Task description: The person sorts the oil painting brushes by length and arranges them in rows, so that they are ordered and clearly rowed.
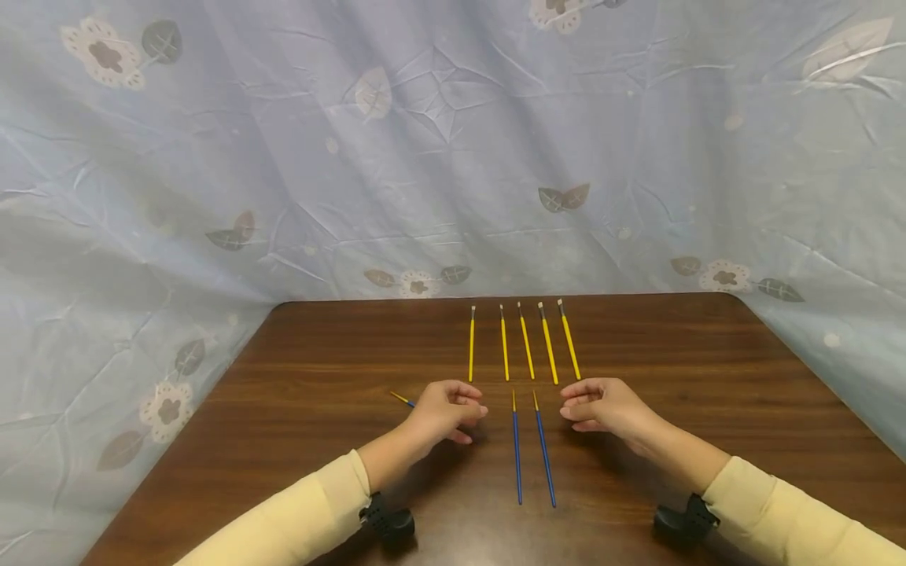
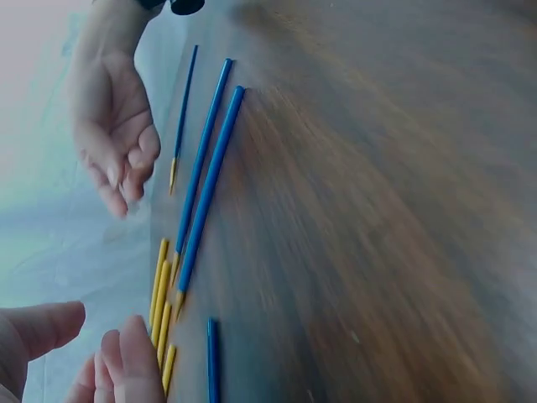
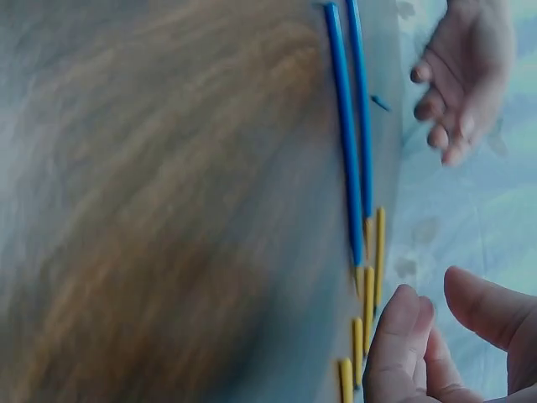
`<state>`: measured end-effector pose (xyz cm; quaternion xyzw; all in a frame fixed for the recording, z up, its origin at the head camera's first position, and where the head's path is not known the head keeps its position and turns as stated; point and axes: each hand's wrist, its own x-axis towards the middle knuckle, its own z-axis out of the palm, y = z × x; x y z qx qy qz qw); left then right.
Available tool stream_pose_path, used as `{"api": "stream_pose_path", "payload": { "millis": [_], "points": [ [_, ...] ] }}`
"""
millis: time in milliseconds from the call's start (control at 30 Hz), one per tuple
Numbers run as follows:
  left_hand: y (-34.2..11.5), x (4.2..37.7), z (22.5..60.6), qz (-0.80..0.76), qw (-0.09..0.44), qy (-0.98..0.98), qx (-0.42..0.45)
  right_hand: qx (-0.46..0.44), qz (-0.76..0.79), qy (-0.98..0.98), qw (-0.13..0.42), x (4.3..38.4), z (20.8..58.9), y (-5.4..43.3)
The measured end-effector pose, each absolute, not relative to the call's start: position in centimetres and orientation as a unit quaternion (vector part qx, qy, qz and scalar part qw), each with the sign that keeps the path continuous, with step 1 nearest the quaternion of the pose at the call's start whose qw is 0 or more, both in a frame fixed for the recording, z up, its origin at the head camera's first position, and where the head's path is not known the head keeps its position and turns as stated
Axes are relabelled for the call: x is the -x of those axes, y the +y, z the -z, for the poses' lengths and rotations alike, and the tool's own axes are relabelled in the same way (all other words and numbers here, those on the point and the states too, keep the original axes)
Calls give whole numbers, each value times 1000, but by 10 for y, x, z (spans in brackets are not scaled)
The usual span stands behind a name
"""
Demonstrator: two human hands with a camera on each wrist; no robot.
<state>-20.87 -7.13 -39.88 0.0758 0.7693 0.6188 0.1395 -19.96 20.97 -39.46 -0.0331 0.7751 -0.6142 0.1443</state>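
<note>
Two slim paintbrushes with blue handles, a left one [image 1: 517, 456] and a right one [image 1: 546, 456], lie side by side on the table, yellowish tips pointing away. My left hand [image 1: 449, 413] hovers left of them, fingers loosely bent and holding nothing. To their right is my right hand [image 1: 605, 405], likewise relaxed, with a gap between thumb and fingers. Partly covered by my left hand, another blue paintbrush [image 1: 403, 400] shows its tip. In the left wrist view, one more blue paintbrush [image 2: 185, 109] lies beside the right hand; the head view hides it.
Several yellow-handled paintbrushes [image 1: 527, 346] lie in a spaced row beyond the blue ones, bristles toward the far edge. The dark wooden table [image 1: 318, 346] meets a hanging floral cloth [image 1: 439, 157] at the back. Black wrist devices, left [image 1: 388, 523] and right [image 1: 686, 521], hang under the sleeves.
</note>
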Motion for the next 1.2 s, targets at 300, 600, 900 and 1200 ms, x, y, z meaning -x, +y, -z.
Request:
{"api": "stream_pose_path", "payload": {
  "millis": [300,600,900,1200],
  "points": [
    [-107,205,402,-613,75,786,-13,38,617,776,122,197,384,237],
    [-121,199,407,-631,26,774,35,26,604,790,102,192,381,263],
    [-126,199,414,-625,22,777,74,28,570,816,88,192,382,282],
    [-126,208,418,-555,12,830,63,11,473,876,97,192,389,300]
  ]
}}
